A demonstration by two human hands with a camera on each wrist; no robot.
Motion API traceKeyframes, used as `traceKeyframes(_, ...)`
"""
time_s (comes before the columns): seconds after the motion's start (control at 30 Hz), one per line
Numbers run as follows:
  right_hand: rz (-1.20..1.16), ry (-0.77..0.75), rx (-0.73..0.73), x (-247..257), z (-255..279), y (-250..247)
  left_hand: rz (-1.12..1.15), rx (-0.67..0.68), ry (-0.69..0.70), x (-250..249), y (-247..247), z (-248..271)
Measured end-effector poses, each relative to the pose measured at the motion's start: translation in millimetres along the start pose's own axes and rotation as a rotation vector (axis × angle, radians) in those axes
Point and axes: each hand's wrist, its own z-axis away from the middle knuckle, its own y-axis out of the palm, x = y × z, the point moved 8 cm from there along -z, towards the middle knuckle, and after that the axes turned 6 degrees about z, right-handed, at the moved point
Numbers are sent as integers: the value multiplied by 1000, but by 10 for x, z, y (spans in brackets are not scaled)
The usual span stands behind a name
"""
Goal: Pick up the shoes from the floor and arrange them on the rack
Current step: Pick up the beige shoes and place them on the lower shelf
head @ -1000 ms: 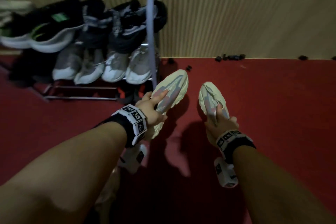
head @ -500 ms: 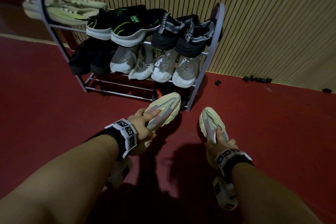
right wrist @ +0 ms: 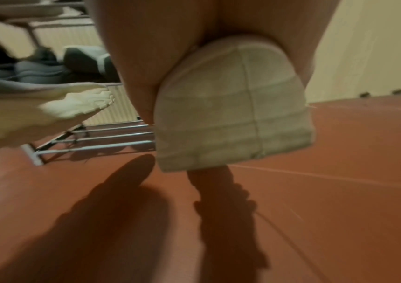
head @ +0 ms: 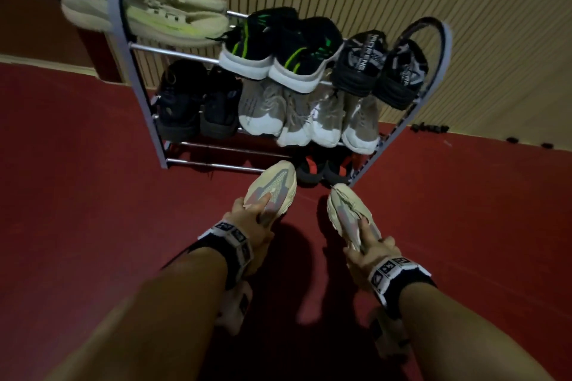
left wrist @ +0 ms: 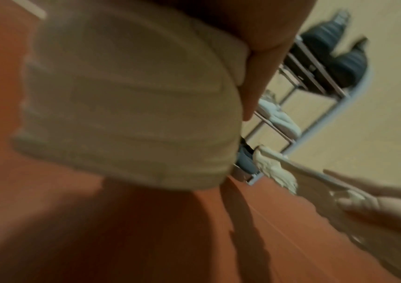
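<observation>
I hold a pair of cream sneakers with grey-pink uppers above the red floor, toes toward the rack. My left hand (head: 253, 219) grips the left cream sneaker (head: 274, 184) at its rear, one finger lying along the upper; its pale heel and sole (left wrist: 131, 107) fill the left wrist view. My right hand (head: 370, 246) grips the right cream sneaker (head: 343, 206) from behind; its heel (right wrist: 233, 114) shows between my fingers. The metal shoe rack (head: 137, 96) stands just beyond, against the slatted wall. The left sneaker's toe hangs close to the bottom tier's front bars (head: 216, 165).
The top tier holds pale green-soled sneakers (head: 154, 12), black-and-green sneakers (head: 278, 49) and dark grey shoes (head: 380, 68). The middle tier holds black shoes (head: 195, 105) and several grey-white sneakers (head: 306, 114). Dark shoes (head: 322, 170) sit at the bottom tier's right. Small dark bits (head: 430, 127) lie along the wall.
My view has swung left and up, bringing the whole rack into sight. Both hands have carried the cream sneakers forward, closer to the rack's bottom tier. The grips are unchanged.
</observation>
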Motion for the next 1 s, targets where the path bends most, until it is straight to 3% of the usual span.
traceKeyframes(0.23,9,-90,-100,702,96,-163,39,-3,-62,347,-221,-68)
traceKeyframes(0.4,-157,-217,-129,1212,-172,-17,152,-128,-88,548,-361,-132)
traceKeyframes(0.5,-154,-305,-162,1523,-282,80,36,-163,-84,670,-432,-145)
traceKeyframes(0.6,-130,-418,-103,1791,-444,204,-43,-172,-173,814,-472,-135)
traceKeyframes(0.83,-146,-575,56,1812,-769,354,-64,-283,-352,727,-458,-117)
traceKeyframes(1.0,-155,-608,51,1506,-831,335,-136,-271,-402,535,-488,-230)
